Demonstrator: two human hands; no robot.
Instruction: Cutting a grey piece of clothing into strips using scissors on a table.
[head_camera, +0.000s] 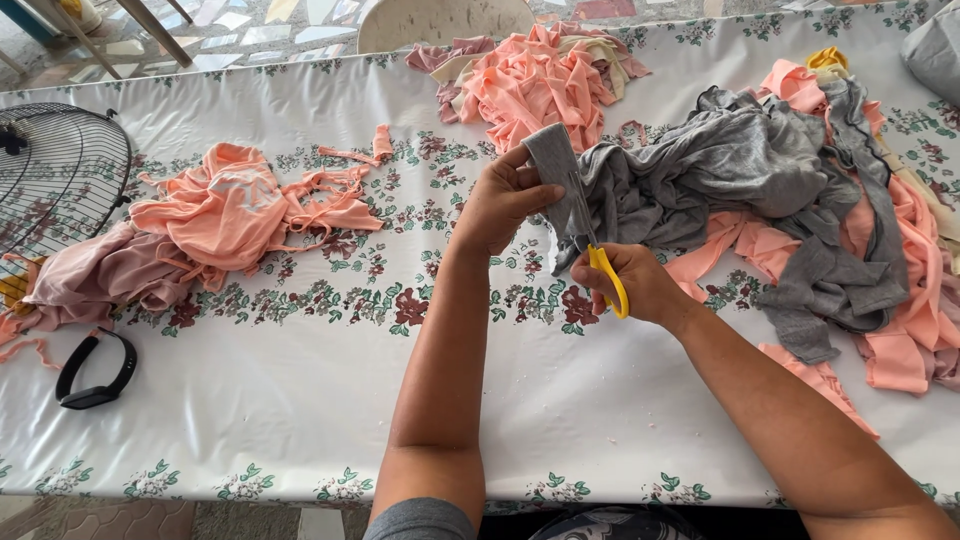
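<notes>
The left hand (500, 205) pinches a grey cloth strip (560, 175); the right hand (635, 285) grips yellow scissors (608, 280). Bare surface (300, 380) lies below them. The blades are hidden.

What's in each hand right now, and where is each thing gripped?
The left hand pinches a grey fabric strip near its upper end. The right hand holds yellow-handled scissors by the handle loops.

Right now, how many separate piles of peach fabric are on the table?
3. One left pile near the fan guard, one top-centre pile, one mixed with grey cloth at right. More may be hidden beneath.
</notes>
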